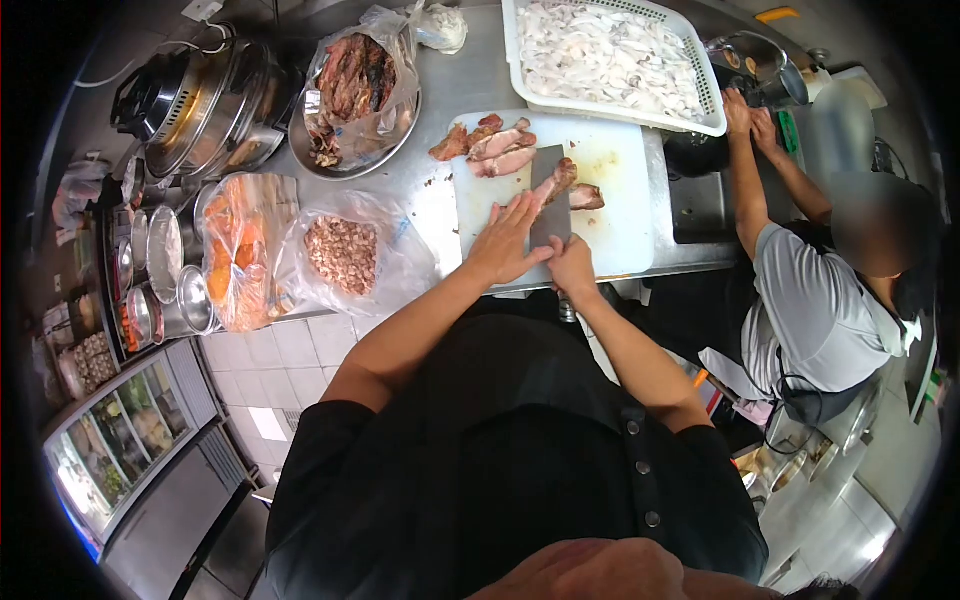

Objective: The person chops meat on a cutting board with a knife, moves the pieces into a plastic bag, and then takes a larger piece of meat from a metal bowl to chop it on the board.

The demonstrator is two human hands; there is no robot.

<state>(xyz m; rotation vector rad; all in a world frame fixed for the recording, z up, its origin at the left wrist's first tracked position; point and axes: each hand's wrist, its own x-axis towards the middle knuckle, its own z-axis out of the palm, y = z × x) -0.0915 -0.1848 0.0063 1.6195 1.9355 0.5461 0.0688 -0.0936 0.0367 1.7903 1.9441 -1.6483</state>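
My right hand [572, 266] is wrapped round the handle of a cleaver [550, 222], whose broad blade lies over the white cutting board [625, 235]. A browned strip of roasted meat [556, 180] overlaps the blade at an angle. My left hand [506, 238] is open, its fingers stretched out over the board, with fingertips right at the lower end of that strip and the thumb by the blade's near end. Just right of the blade is another meat piece [587, 197]. Cut meat pieces [500, 160] lie on the board's far left.
A white basket of pale, squid-like pieces [610, 60] overlaps the board's far edge. To the left are a metal bowl with bagged dark meat [355, 75], a bag of chopped meat [342, 255] and bagged orange food [232, 260]. A co-worker [820, 290] reaches over the sink [700, 208].
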